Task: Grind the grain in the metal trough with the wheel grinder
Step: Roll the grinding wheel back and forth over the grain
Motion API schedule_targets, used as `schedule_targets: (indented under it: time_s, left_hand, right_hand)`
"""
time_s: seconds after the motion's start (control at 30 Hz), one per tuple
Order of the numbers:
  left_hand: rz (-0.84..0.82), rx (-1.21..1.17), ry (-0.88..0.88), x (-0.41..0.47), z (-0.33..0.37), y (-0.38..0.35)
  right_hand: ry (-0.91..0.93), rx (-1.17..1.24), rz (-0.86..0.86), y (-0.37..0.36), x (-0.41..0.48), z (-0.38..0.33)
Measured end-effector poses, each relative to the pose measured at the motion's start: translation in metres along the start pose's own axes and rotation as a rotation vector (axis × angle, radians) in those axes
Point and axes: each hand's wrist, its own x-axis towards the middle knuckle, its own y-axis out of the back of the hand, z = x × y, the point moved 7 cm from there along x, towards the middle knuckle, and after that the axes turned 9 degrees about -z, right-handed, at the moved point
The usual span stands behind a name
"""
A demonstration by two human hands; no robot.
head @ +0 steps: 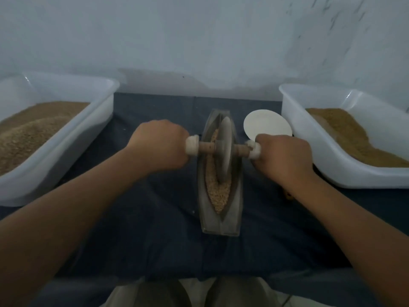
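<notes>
1. A narrow, boat-shaped metal trough [221, 224] sits in the middle of a dark cloth [143, 229]. Its long axis runs near to far, with one tapered end toward the person and the other toward the wall.
2. Pale grain [218, 196] lies along the trough's groove and shows most clearly at the near end.
3. A wheel grinder [224, 149] stands on edge in the groove, about midway along. Its disc lines up with the trough's length, and its handle bar crosses the trough from left to right.
4. The left hand [159, 145] is wrapped around the bar's left end, and the right hand [281, 156] is wrapped around its right end. Both ends are bound in white.
5. A white tub [66, 151] of brown grain sits at the far left, and a second tub [332, 169] sits at the far right. Both are well apart from the trough.
6. A round white plate [265, 124] lies between the trough's far end and the right tub, partly hidden by the right hand.
</notes>
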Motion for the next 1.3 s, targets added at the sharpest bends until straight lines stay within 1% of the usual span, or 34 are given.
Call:
schedule_targets:
  time_s: [0.1,0.17,0.27,0.3,0.37,0.43,0.47,0.53,0.63,0.7,0.77,0.8,0.87,0.97,1.0,1.07,1.17,1.23,1.3]
  left_hand:
    - [-0.042,-0.021,0.113,0.048,0.000,0.007]
    - [-0.055,-0.037,0.125,0.057,0.004,0.010]
    - [-0.009,0.006,0.042,0.029,0.008,0.015]
    - [0.011,0.018,-0.015,0.013,0.009,0.014]
    - [0.051,0.033,-0.122,-0.017,0.008,0.010]
    - [0.115,0.051,-0.156,-0.029,0.005,0.007]
    - [0.121,0.053,-0.134,-0.025,0.003,0.005]
    - [0.049,0.015,-0.034,-0.002,0.001,-0.002]
    - [-0.016,-0.068,0.124,0.042,-0.006,-0.006]
    - [-0.037,-0.113,0.153,0.056,-0.006,-0.006]
    - [-0.066,-0.118,0.129,0.049,-0.005,-0.007]
    - [-0.064,-0.113,0.101,0.039,-0.005,-0.008]
    - [-0.008,-0.079,0.016,0.008,-0.003,-0.006]
    - [0.063,-0.072,-0.075,-0.038,0.000,-0.002]
    - [0.059,-0.080,-0.080,-0.043,-0.001,-0.004]
    - [0.040,-0.055,-0.053,-0.036,0.000,-0.007]
    - [0.039,0.010,0.030,0.015,0.000,0.001]
    - [0.015,0.015,0.058,0.053,0.000,0.010]
    - [-0.019,0.004,0.053,0.071,0.004,0.016]
  right_hand:
    - [-0.064,0.024,-0.019,-0.007,0.044,0.001]
    - [-0.087,0.023,-0.047,-0.003,0.056,0.001]
    - [-0.099,0.032,-0.163,-0.006,0.033,0.005]
    - [-0.086,0.033,-0.157,-0.003,0.016,0.004]
    - [-0.024,0.032,-0.066,0.012,-0.020,-0.002]
    - [0.042,0.033,-0.019,0.020,-0.035,-0.004]
    - [0.055,0.031,-0.021,0.019,-0.033,-0.003]
    - [0.027,0.008,-0.054,0.009,-0.009,-0.002]
    - [-0.042,-0.073,-0.010,0.004,0.048,-0.004]
    - [-0.082,-0.072,-0.095,0.001,0.070,-0.003]
    - [-0.087,-0.054,-0.124,0.004,0.065,-0.004]
    - [-0.077,-0.038,-0.111,0.007,0.055,-0.003]
    - [0.001,-0.013,-0.100,0.017,0.022,-0.005]
    - [0.165,0.057,-0.168,0.030,-0.020,-0.010]
    - [0.175,0.056,-0.170,0.031,-0.022,-0.009]
    - [0.121,0.011,-0.174,0.020,-0.011,-0.005]
    - [-0.028,0.041,-0.235,-0.012,0.031,0.004]
    - [-0.089,0.062,-0.198,-0.022,0.052,0.009]
    - [-0.124,0.066,-0.166,-0.021,0.058,0.010]
